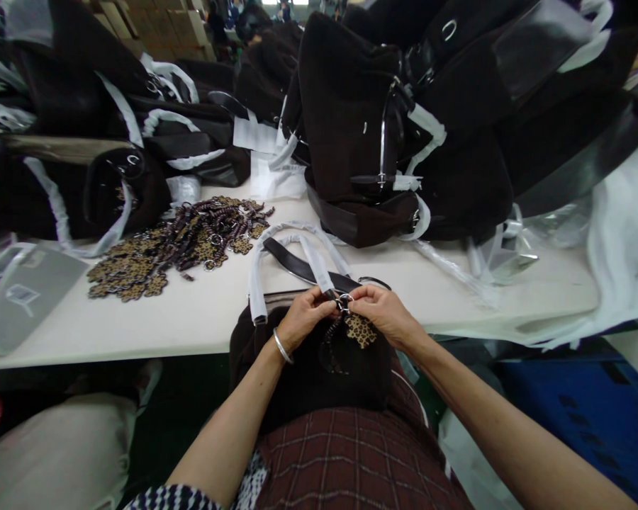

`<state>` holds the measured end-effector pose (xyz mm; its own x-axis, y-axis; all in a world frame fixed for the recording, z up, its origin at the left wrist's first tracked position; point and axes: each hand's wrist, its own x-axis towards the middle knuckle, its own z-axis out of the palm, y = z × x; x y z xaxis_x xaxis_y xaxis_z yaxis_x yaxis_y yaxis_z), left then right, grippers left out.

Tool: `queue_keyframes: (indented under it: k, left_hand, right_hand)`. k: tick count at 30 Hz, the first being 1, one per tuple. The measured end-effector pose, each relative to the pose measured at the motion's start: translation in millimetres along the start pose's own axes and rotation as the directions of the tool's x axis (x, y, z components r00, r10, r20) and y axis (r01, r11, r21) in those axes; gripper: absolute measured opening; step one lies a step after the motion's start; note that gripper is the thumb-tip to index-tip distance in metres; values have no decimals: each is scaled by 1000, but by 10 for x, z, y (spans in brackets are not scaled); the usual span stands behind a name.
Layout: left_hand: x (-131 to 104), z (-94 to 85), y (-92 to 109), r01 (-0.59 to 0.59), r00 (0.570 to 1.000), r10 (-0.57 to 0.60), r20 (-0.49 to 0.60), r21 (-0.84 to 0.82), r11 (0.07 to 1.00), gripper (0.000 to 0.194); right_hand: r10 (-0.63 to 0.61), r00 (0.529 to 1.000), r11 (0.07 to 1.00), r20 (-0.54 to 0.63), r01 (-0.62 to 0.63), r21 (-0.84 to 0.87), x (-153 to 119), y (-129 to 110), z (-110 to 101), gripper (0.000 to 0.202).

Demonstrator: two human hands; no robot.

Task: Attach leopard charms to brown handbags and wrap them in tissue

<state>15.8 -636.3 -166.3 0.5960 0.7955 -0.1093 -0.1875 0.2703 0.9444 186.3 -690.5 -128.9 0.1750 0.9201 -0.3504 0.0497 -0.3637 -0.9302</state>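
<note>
A dark handbag leans upright at the table's front edge against my lap, its handles wrapped in white paper. My left hand pinches the metal ring fitting at the base of one handle. Opposite it, my right hand grips the metal ring of a keychain charm. From that ring hang a leopard-print flower charm and a dark coiled cord. My fingertips partly hide where the rings meet, so I cannot tell whether they are joined. A black strap lies behind my hands.
A heap of similar leopard-print charms lies on the white table, left of the bag. Dark handbags are piled along the back. A clear plastic box sits at left, a blue crate at lower right.
</note>
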Motion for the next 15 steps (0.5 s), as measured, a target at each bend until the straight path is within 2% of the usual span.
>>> queue_keyframes:
  k: [3,10,13,15]
  left_hand:
    - [14,3,5,9,1000,-10,-9,-9,1000,28]
    - [35,7,-27,-2,1000,2,0,28,1000,26]
    - [31,5,-66,-10,1000,10,-10,45,999,24]
    - [25,15,-83,-3,998,7,-63,61,998,25]
  right_hand:
    - [-5,999,1000,50,5,-11,-11,-35,1,27]
    - [21,1000,962,9,-18,-271,9,-151,33,18]
    - [8,999,968,-46,-19,-250,23,-101,63,17]
    - [-3,995,985,-95,-13,-173,6,-56,87,19]
